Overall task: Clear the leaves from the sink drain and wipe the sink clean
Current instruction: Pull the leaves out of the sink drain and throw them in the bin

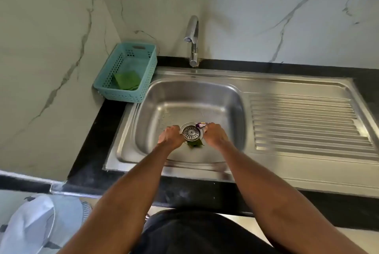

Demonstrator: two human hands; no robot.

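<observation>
Both my hands are down in the steel sink (155, 97), either side of the round drain strainer (191, 133). My left hand (171, 135) touches the strainer's left rim with curled fingers; I cannot tell whether it grips it. My right hand (214, 134) holds a small purple and white wrapper (202, 125) at the strainer's right edge. A green leaf (194, 143) lies on the basin floor just in front of the strainer, between my wrists. More green leaves (127, 80) lie in the teal basket (106, 81) at the back left.
A chrome tap (192, 38) stands behind the basin. The ribbed steel drainboard (303, 122) stretches to the right. Black countertop (90, 141) frames the sink, with marble walls behind and to the left. A grey and white object (41, 223) lies at the lower left.
</observation>
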